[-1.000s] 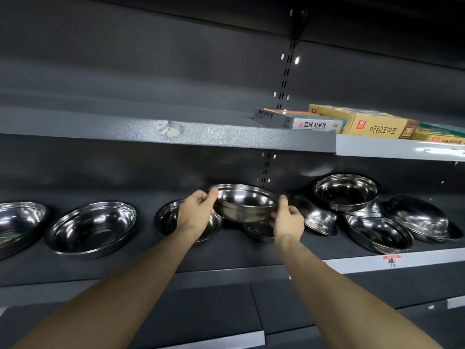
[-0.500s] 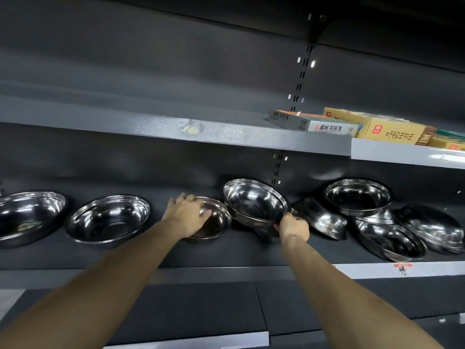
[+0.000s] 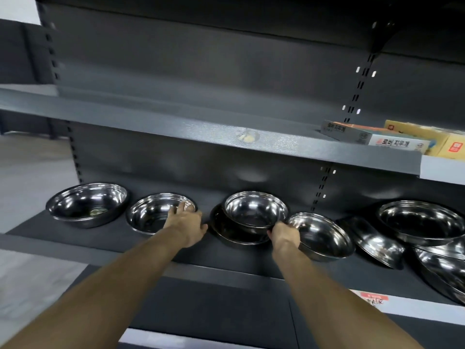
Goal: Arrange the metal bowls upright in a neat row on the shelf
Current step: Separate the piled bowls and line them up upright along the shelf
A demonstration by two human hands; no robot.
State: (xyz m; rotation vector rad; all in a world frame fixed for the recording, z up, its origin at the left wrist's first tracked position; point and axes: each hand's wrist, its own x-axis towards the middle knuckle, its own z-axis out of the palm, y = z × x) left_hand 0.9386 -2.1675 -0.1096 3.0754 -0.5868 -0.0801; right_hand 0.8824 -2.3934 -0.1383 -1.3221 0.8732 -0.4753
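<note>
Several shiny metal bowls stand on the dark lower shelf [image 3: 125, 250]. Two upright bowls sit at the left, the far one [image 3: 86, 205] and a second one [image 3: 151, 215]. My left hand [image 3: 187, 226] rests with fingers stretched onto that second bowl's right rim. A smaller bowl [image 3: 255, 212] sits tilted inside a darker bowl [image 3: 231, 235]. My right hand [image 3: 284, 236] grips the smaller bowl's lower right rim. Just right of that hand stands another upright bowl [image 3: 324, 239]. Further right, a bowl [image 3: 375, 244] leans on its side.
At the far right, bowls lie stacked in a loose pile [image 3: 422, 222]. The grey upper shelf [image 3: 201, 137] hangs low over the bowls and carries cardboard boxes [image 3: 392, 142] at its right end. A slotted upright [image 3: 324, 182] runs down the back panel.
The bowl in my right hand has come down into the darker bowl. My left hand left that darker bowl and moved left onto the second bowl's rim. The view swung left.
</note>
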